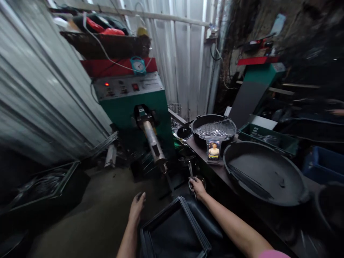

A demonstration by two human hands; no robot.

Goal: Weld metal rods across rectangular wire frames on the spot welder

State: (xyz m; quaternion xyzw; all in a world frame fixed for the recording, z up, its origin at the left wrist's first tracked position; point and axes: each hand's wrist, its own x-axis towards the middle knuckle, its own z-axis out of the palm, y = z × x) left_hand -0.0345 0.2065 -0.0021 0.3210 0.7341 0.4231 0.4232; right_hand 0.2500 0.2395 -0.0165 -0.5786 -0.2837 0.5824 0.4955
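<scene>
My right hand is closed on a thin metal piece that points up and away, beside a round metallic object whose details are dim. My left hand is raised left of the machine's arm; its fingers are bent near the thumb, and whether they hold anything is unclear. Between my forearms, a stack of dark rectangular frames rests on black material over my lap. In front stands a green machine with a lit red light and a cylindrical metal arm pointing toward me.
To the right, a bench bears a round pan of metal pieces, a phone and a wide dark pan. Green bin stands at left. Behind are a second machine and a blue crate.
</scene>
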